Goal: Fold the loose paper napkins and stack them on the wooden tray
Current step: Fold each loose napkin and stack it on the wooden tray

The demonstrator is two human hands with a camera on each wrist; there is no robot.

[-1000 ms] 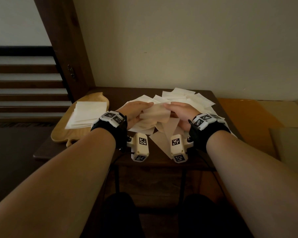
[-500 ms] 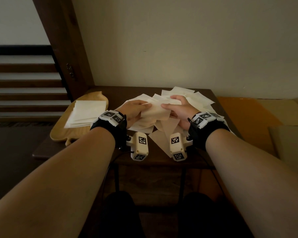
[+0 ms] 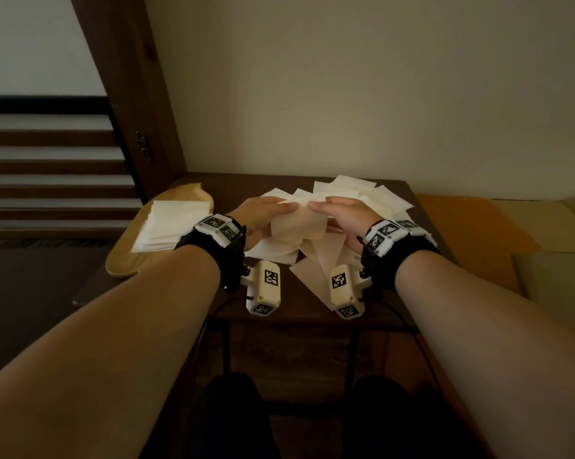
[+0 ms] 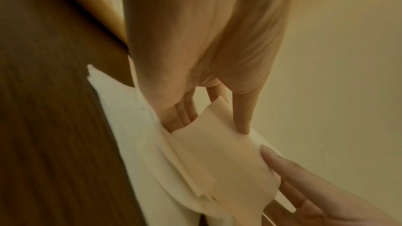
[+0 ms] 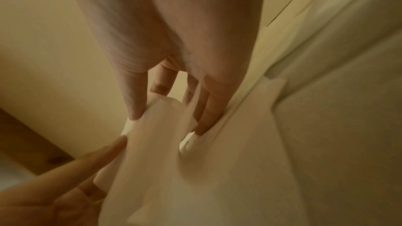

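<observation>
So on my feed the left hand [image 3: 253, 218] and right hand [image 3: 342, 215] both pinch the top edge of one thin cream paper napkin [image 3: 297, 223], thumbs on the near side, fingers behind, holding it up just above the loose pile of white paper napkins [image 3: 362, 197] spread over the dark wooden surface [image 3: 312, 313]. Off to the left sits the light oval wooden tray [image 3: 124, 263] with a neat stack of folded white napkins [image 3: 167, 223] on it.
</observation>
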